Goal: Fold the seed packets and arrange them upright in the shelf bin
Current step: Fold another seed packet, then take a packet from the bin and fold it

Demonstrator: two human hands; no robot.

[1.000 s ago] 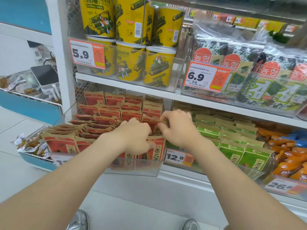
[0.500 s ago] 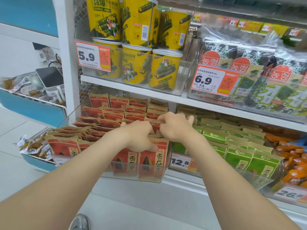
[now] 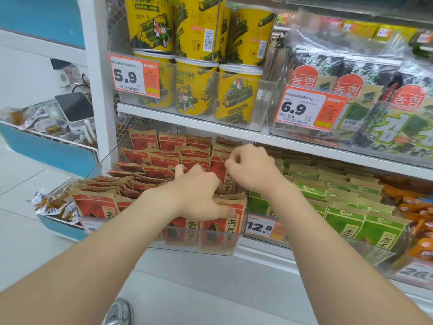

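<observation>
Red and tan seed packets (image 3: 164, 160) fill a clear shelf bin (image 3: 187, 249) on the lower shelf; the left rows lean over, the back rows stand. My left hand (image 3: 196, 191) lies over the front packets (image 3: 218, 228), thumb on their front top edge and fingers curled behind them. My right hand (image 3: 254, 170) is a little higher, its curled fingers pinching the top of one upright red packet (image 3: 221, 174) that stands between my two hands.
Green seed packets (image 3: 351, 214) fill the bin to the right, with orange snack bags (image 3: 417, 212) beyond. Yellow seaweed tubs (image 3: 236, 90) and seaweed bags (image 3: 386, 106) sit on the shelf above. A wire basket (image 3: 54, 207) of snacks hangs at lower left.
My right hand has lifted up and back from the front row, and a red packet now stands upright under it. My left hand stays on the front packets with its fingers spread further back.
</observation>
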